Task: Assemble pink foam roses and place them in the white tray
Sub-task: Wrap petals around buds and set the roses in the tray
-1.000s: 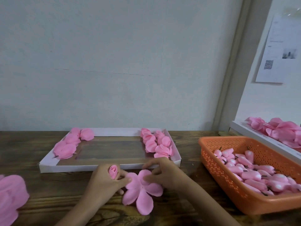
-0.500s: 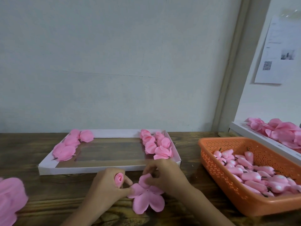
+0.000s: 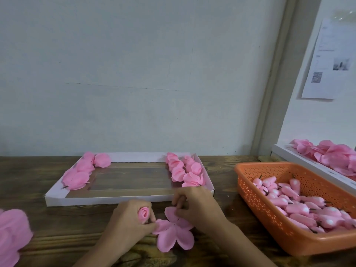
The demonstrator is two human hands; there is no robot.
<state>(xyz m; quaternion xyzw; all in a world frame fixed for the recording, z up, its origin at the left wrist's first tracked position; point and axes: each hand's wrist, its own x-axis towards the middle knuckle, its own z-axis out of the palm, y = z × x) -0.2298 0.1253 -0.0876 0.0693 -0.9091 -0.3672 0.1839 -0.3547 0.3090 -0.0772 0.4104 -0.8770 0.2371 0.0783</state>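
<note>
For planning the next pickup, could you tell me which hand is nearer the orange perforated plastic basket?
Right. The right hand pinches pink foam petals left of the basket; the left hand, gripping a rolled pink foam bud, lies farther left.

Low in the frame, the left hand [image 3: 129,222] grips a rosebud [image 3: 143,214] while the right hand [image 3: 194,206] pinches a flat petal piece [image 3: 173,236] on the table [image 3: 57,228]. Behind them sits the white tray [image 3: 107,199] with roses [image 3: 183,170] at both ends; an orange basket [image 3: 269,224] of buds [image 3: 300,207] fills the lower right.
</note>
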